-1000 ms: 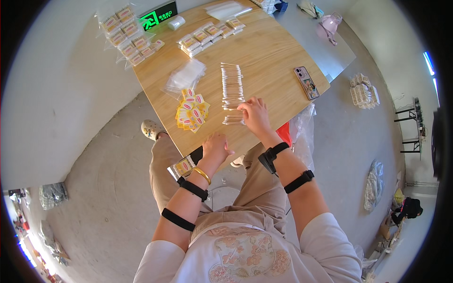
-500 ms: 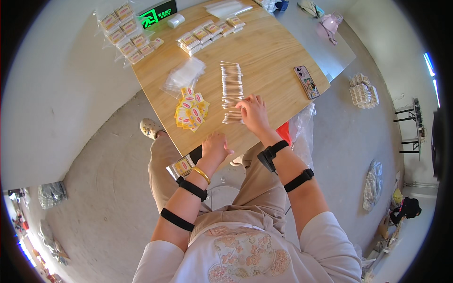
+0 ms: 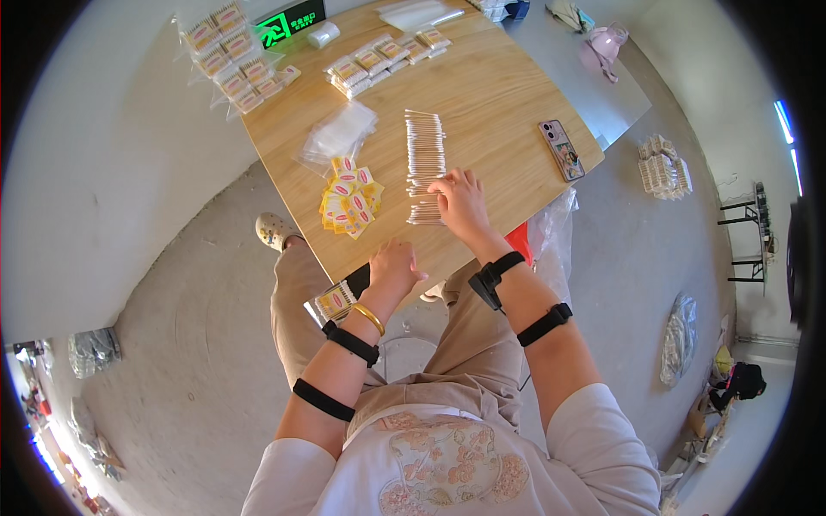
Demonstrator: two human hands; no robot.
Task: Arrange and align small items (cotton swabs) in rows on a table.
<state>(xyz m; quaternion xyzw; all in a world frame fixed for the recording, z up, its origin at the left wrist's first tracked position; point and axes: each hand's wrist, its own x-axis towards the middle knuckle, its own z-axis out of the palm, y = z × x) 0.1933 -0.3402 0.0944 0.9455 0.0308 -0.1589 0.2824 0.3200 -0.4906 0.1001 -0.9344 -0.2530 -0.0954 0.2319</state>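
A long row of cotton swabs lies side by side on the wooden table, with a smaller group of cotton swabs nearer me, just apart from it. My right hand is at the right ends of the swabs by that gap, its fingers bent and closed on swabs there. Its palm side and fingertips are partly hidden. Close to the table's near edge rests my left hand, loosely bent with its thumb held apart; nothing shows in it. Yellow and white printed cards lie in a loose pile to its upper left.
Clear plastic bags lie behind the cards. Packed swab bags stand at the back, with more packs at the far left. A phone lies by the right edge. A swab pack sits beside my left wrist.
My right hand stays at the gap in the swabs, with only a slight shift of its fingers. My left hand has not visibly moved.
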